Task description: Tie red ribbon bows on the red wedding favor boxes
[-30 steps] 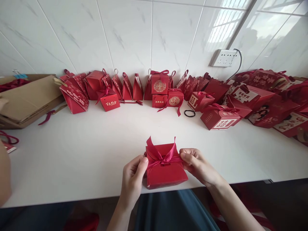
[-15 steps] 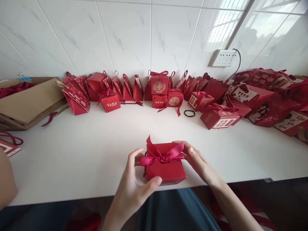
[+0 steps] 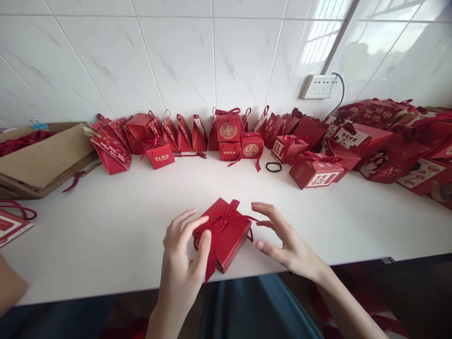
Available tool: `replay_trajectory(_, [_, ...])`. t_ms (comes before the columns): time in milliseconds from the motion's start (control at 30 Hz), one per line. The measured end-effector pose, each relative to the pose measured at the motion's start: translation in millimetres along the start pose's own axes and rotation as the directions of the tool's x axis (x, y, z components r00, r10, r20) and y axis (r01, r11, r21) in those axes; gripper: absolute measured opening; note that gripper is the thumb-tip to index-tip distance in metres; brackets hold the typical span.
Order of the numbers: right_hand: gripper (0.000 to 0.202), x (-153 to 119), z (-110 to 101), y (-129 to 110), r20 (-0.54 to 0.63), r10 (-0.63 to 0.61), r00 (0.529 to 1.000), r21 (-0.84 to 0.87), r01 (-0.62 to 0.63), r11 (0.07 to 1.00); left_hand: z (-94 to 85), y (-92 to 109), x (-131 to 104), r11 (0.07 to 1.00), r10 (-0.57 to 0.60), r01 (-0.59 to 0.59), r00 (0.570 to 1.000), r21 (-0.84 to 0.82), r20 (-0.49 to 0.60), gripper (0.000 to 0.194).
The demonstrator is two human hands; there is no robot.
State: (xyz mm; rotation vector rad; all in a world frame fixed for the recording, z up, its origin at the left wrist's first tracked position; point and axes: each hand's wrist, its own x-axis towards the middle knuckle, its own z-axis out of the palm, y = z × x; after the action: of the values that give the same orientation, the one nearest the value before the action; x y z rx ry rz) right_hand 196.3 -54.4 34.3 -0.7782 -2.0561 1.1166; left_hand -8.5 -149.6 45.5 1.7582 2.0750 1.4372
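A red gift box (image 3: 233,235) sits turned at an angle on the white table near its front edge. Across its top runs a dark pink ribbon (image 3: 229,215) tied in a bow, one tail hanging down the front. My left hand (image 3: 185,242) is at the box's left side, fingers spread, the fingertips close to the lid; whether they touch it I cannot tell. On the other side my right hand (image 3: 286,240) hovers with fingers apart, close to the ribbon's right tail.
Red gift boxes (image 3: 229,127) line the tiled wall, with a larger pile (image 3: 381,136) at the right. A cardboard box (image 3: 45,160) holding red ribbon stands left. A black hair tie (image 3: 273,166) lies behind my right hand. Another person's arm (image 3: 10,285) shows at the left edge.
The gift box has been turned on the table, so its bow now lies at a different angle. Both hands have come away from its sides, with their fingers spreading.
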Motion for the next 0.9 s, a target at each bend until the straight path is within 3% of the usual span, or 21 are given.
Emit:
replay_trajectory(67, [0.064,2.4,6.9,-0.9,0.099,-0.025,0.995,-0.026,0.028,0.999,0.9,4.3,-4.0,0.990,0.084,-0.082,0.996,0.113,-0.020,0.019])
replay_trajectory(133, [0.064,-1.4,11.8,-5.3,0.140,-0.013,0.990,-0.055,0.021,0.998,2.2,7.5,-8.5,0.967,0.154,-0.142,0.987,0.213,-0.040,0.018])
replay_trajectory(267, [0.037,-19.1,13.3,-17.5,0.120,0.083,0.989,-0.157,-0.064,0.986,4.3,10.2,-12.0,0.916,0.244,-0.215,0.969,0.339,-0.042,0.014])
replay_trajectory(333, [0.028,-23.8,12.2,-19.0,0.057,0.095,0.994,-0.215,-0.081,0.973,4.2,10.3,-10.1,0.896,0.274,-0.245,0.961,0.371,-0.026,0.015])
replay_trajectory(433, [0.057,-16.9,14.3,-12.4,-0.062,-0.008,0.998,-0.248,-0.008,0.969,3.8,11.5,-6.9,0.871,0.314,-0.277,0.949,0.406,-0.024,0.013])
replay_trajectory(500, [0.089,-5.8,18.9,-5.3,-0.036,-0.069,0.997,-0.221,0.060,0.973,3.8,13.6,-7.0,0.852,0.339,-0.282,0.939,0.441,-0.053,0.010])
replay_trajectory(567, [0.105,5.1,24.2,0.7,0.043,-0.099,0.994,-0.136,0.104,0.985,3.7,16.1,-9.5,0.833,0.367,-0.283,0.926,0.474,-0.091,0.008])
replay_trajectory(733, [0.102,15.0,31.5,5.4,0.136,-0.092,0.986,0.069,0.083,0.994,1.4,19.6,-22.0,0.834,0.435,-0.361,0.895,0.416,-0.096,0.012])
replay_trajectory(900, [0.100,11.5,34.9,7.1,0.073,-0.121,0.990,0.030,0.120,0.992,1.9,22.0,-37.2,0.857,0.459,-0.397,0.878,0.327,-0.136,0.019])
